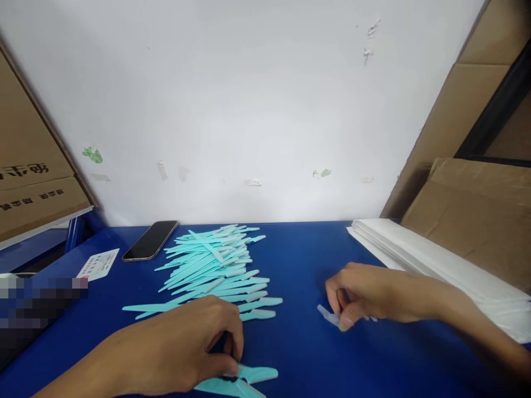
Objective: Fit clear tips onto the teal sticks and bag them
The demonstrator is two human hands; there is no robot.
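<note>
Turquoise eyebrow razors (207,262) lie in a long loose heap on the blue table (298,265), most with their blade ends to the right. In front of the heap my left hand (178,342) is closed, thumb and fingers pinching an eyebrow razor (261,374). Another razor (224,386) lies under and beside it, partly covered by the hand. To the right, my right hand (357,293) pinches a small clear plastic cap (328,315) just above the table. Small whitish bits (371,319) show behind its fingers, too small to make out.
A phone (151,241) and a printed card (98,264) lie at the back left. White folded sheets (415,251) are stacked along the right side. Cardboard (473,215) stands at the right, more cardboard (33,132) at the left. A white wall (265,110) closes off the back.
</note>
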